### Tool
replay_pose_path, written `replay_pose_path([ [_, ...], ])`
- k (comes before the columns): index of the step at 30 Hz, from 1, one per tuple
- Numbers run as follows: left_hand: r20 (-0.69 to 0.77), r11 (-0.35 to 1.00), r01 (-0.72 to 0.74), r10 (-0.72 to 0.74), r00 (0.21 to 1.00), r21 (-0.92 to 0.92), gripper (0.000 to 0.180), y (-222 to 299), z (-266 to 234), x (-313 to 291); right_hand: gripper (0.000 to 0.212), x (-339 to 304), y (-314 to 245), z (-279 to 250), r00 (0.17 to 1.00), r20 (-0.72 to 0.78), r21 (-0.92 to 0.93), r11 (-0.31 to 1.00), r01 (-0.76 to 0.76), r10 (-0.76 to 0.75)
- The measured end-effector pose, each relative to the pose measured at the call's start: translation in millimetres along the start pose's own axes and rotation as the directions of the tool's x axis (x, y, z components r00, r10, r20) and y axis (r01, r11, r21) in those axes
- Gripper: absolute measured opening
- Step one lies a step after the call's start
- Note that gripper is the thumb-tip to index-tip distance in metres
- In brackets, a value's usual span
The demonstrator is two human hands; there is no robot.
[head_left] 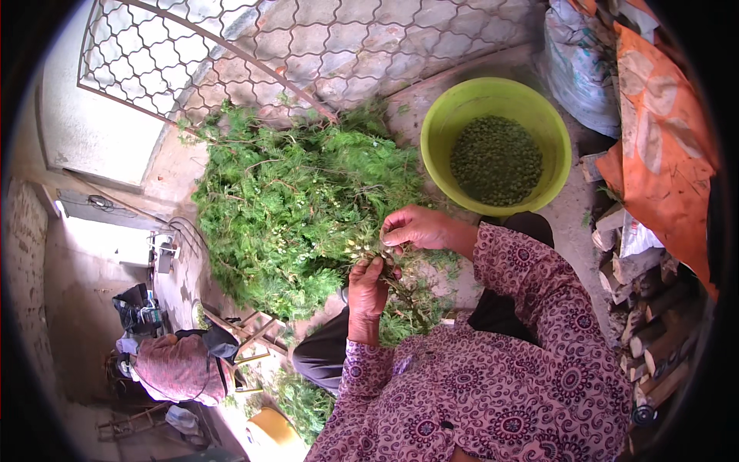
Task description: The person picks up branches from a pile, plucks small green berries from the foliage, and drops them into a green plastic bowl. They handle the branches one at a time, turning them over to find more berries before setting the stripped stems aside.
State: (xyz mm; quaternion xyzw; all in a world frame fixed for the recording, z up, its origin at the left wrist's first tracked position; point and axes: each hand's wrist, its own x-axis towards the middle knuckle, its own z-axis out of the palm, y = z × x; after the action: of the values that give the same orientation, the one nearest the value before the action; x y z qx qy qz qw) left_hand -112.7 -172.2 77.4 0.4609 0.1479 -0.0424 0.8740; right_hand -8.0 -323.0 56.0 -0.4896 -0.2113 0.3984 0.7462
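Sprig point(416, 299): expected to be light, with springy, fairly stiff stems and softer leafy ends that may snap or shed if bent hard. Slipping is a minor concern; rough bark should give adequate friction. Take hold low on the gathered stems, with thumb against fingers, and leave the fine tips free. Apply light pressure only.

Position: the sprig is in the left hand point(368, 288), which is clamped on it with the thumb uppermost. Stems project from the grip toward the person's body and to the right. The right hand point(419, 229) is just beyond and to the right of the left, its thumb and fingers bent toward each other; at this resolution, whether they pinch a piece of the sprig cannot be told.

Surroundings: the pile of greenery point(281, 212) lies beyond the hands and to their left. The yellow-green basin point(437, 131) stands beyond the right hand, containing small green pieces point(495, 160).
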Motion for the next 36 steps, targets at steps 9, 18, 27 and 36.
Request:
replay_pose_path([
  [9,-0.134,0.968,-0.158,0.187,0.973,0.197,0.005,-0.3,1.4,0.6,0.029,-6.0,-5.6,10.0,0.999,-0.002,0.226,0.973,-0.041,0.042],
  [18,-0.076,0.946,-0.190,0.217,0.973,0.264,0.007,-5.5,5.4,4.4,0.024,-7.9,-0.4,18.9,0.997,-0.051,0.139,0.989,0.056,-0.049],
  [27,-0.156,0.980,-0.144,0.122,0.980,-0.139,0.007,-1.9,5.6,-1.6,0.012,-8.8,-0.8,15.7,0.991,0.086,0.396,0.910,-0.126,0.100],
  [36,-0.111,0.922,-0.208,0.256,0.960,0.325,0.005,-2.5,14.9,-4.5,0.026,-9.6,-2.0,16.7,0.997,0.057,-0.093,0.994,-0.051,0.057],
])
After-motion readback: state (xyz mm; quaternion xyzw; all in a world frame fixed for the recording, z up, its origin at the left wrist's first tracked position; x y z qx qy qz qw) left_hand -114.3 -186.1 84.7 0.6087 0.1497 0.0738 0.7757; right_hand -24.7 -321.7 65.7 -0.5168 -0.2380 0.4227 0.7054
